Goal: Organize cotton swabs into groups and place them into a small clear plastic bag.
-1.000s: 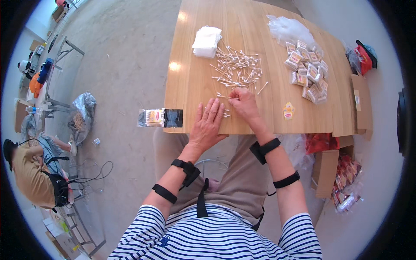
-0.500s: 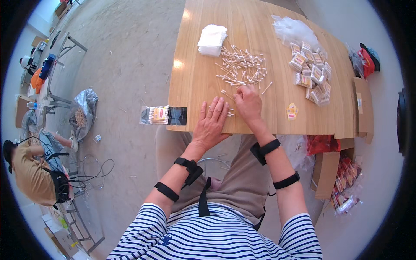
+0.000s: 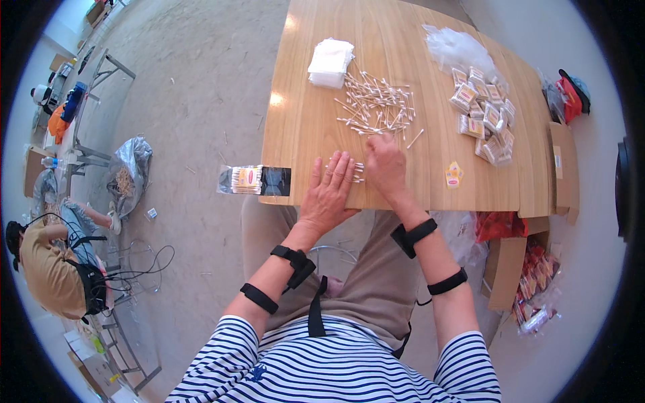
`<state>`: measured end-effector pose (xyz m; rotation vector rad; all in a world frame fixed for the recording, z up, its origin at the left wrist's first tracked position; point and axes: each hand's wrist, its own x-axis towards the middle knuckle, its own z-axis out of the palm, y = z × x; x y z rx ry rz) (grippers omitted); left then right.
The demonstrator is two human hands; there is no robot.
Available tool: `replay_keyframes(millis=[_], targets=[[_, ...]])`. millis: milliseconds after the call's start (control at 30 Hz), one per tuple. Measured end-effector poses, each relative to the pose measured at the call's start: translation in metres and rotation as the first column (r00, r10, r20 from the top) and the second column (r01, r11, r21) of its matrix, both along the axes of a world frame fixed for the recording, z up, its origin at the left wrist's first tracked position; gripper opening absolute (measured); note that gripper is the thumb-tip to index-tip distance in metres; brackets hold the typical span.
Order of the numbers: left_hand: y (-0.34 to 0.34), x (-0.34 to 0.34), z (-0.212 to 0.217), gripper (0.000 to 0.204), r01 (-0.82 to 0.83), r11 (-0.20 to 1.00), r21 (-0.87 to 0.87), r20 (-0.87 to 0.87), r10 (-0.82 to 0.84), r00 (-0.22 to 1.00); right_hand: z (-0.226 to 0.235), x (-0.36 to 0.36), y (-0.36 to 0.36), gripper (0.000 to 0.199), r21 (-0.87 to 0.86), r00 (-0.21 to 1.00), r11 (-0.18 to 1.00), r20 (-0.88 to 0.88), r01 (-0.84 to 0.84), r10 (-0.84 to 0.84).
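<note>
My left hand lies flat near the table's front edge, fingers stretched out over a few cotton swabs whose white tips stick out on its right side. Just right of these tips is my right hand, its fingers curled together. Whatever it may hold is hidden under the fingers. Beyond both hands spreads a loose heap of cotton swabs. A stack of white bags stands behind the heap on the left. One swab lies apart, right of the heap.
Filled swab packets are piled at the right, below clear plastic bags. Small yellow labels lie nearer. A swab packet on a black strip overhangs the left table edge. Another person sits at far left.
My right hand has shifted slightly nearer to me, and the swab that showed at its fingertips is out of sight. More white tips show beside my left hand, which stays flat.
</note>
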<state>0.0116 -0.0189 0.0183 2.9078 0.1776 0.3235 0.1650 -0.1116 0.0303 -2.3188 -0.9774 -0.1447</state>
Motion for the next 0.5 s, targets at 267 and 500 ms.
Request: replay_keyframes(millis=[267, 500], targets=[[-0.002, 0.001, -0.001, 0.106, 0.003, 1.0, -0.002, 0.023, -0.002, 1.0, 0.0, 0.056, 0.011, 0.008, -0.094, 0.997, 0.993, 0.015, 0.073, -0.072], [-0.001, 0.002, -0.001, 0.105, 0.004, 1.0, -0.015, 0.043, -0.004, 0.999, 0.007, 0.071, 0.011, 0.008, -0.045, 0.997, 0.996, 0.01, 0.073, -0.072]])
